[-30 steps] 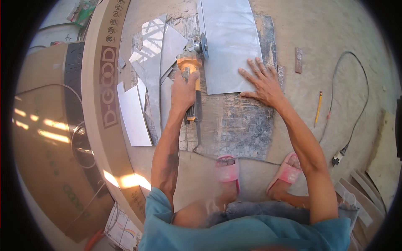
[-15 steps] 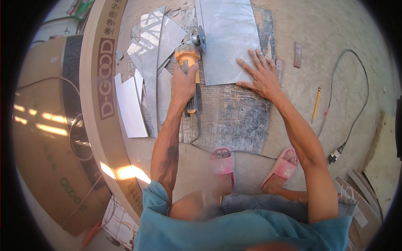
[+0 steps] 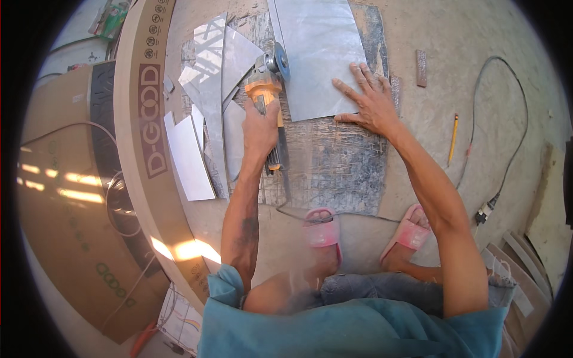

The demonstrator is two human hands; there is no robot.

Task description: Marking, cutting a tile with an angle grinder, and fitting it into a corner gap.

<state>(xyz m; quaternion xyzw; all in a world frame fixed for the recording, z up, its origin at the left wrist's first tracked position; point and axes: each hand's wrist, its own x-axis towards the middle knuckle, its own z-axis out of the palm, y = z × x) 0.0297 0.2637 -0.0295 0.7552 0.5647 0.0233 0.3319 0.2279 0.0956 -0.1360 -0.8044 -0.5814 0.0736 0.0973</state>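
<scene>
My left hand (image 3: 261, 128) is wrapped round the body of an orange and black angle grinder (image 3: 264, 89). The grinder's disc (image 3: 282, 61) stands on edge at the left side of a large grey tile (image 3: 319, 59). From the disc, a thin line runs away from me along the tile, close to its left edge. My right hand (image 3: 371, 102) lies on the tile's near right corner, fingers spread. Under the tile is a worn, scored dark board (image 3: 334, 164). The grinder's cord (image 3: 370, 217) trails past my feet.
Broken tile pieces (image 3: 209, 77) and a white offcut (image 3: 190, 158) lie left of the grinder. A long cardboard box (image 3: 132, 89) stands beyond them. On the right are a pencil (image 3: 453, 140), a small brown strip (image 3: 421, 68), a cable loop with plug (image 3: 484, 211) and stacked offcuts (image 3: 519, 280).
The view has shifted slightly. The grinder is tilted a little differently, so more of the disc's face shows. My right hand stays on the tile's corner.
</scene>
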